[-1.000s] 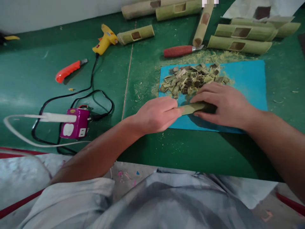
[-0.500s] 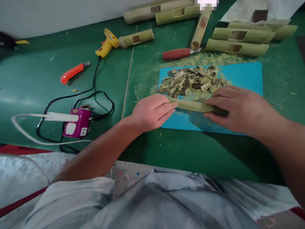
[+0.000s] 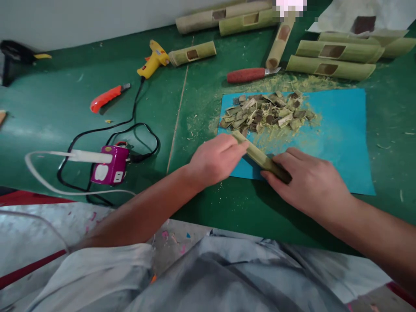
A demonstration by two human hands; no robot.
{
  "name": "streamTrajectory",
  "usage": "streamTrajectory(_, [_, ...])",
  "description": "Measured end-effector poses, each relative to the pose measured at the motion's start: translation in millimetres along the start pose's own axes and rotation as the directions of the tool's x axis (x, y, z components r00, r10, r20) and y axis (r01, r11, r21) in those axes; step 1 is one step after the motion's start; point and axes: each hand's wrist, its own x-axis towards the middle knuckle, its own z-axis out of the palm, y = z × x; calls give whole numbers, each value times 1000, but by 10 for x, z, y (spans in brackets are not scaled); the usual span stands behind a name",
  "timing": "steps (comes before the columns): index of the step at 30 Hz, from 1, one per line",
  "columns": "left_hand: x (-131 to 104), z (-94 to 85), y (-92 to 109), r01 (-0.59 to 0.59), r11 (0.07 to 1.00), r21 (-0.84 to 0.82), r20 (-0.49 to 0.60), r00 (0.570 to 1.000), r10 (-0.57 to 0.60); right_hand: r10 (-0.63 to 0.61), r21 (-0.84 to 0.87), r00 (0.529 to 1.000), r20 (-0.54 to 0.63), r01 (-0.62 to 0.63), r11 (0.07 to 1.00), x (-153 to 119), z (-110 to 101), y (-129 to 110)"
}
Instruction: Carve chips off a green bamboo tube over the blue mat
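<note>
A narrow length of bamboo [image 3: 258, 157], pale green with a darker near end, slants over the front edge of the blue sheet [image 3: 341, 130]. At its far upper end, my left hand [image 3: 217, 159] is closed with the fingers wrapped on it. My right hand [image 3: 308, 184] grips the dark lower end between thumb and fingers. Just beyond the hands lies a heap of bamboo chips [image 3: 269, 112] with fine shavings on the sheet. Behind the heap rests a red-handled knife [image 3: 247, 75], its blade pointing right.
Bamboo tubes with cut windows [image 3: 331, 69] lie at the back right, another tube [image 3: 192, 53] near the yellow glue gun [image 3: 152, 60]. An orange utility knife [image 3: 105, 99] and a purple power adapter [image 3: 110, 164] with cords occupy the left of the green table [image 3: 156, 99].
The bamboo length has swung from nearly level to a slant, its right end coming down toward me with my right hand. My left hand still holds the other end. The view has shifted slightly.
</note>
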Motion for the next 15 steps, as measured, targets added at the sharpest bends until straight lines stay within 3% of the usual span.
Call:
streamTrajectory(3, [-8,9,-37,51,997,54,-20,999,-50,9,18,1000,-12,-8,1000,7,38,-17])
streamTrajectory(7, [-13,45,-60,-2,1000,31,38,999,1,-8,4,999,-46,9,1000,12,58,-21])
streamTrajectory(11, [-12,57,-96,30,995,95,-18,999,-28,-11,-8,998,-55,11,1000,18,48,-23])
streamTrajectory(15, [7,66,-113,-27,993,111,-16,999,29,1,-8,1000,-31,-1,1000,25,44,-32])
